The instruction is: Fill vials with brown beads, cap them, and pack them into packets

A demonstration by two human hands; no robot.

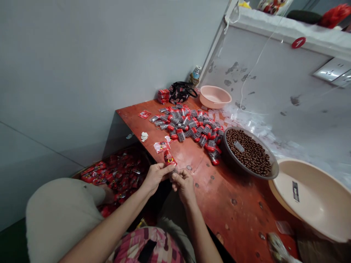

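Observation:
At the near edge of the table, my left hand (157, 176) and my right hand (185, 184) meet, fingers pinched on a small plastic box (173, 171). The fingers cover most of this box, and something dark shows through it. A red printed wrapper (169, 158) lies just above my fingertips; whether it is joined to the box cannot be made out. Farther back are more red printed cards (162, 147). Beyond them spreads a pile of small clear boxes (189, 124) with red ends and dark contents.
A grey bowl (274, 160) full of brown balls stands right of the pile, beside a large cream basin (329, 190). Toward the back are a pink basin (215, 95), a black bag (181, 93) and red boxes (163, 95). Below the table's left edge, red packets (117, 171) fill a container.

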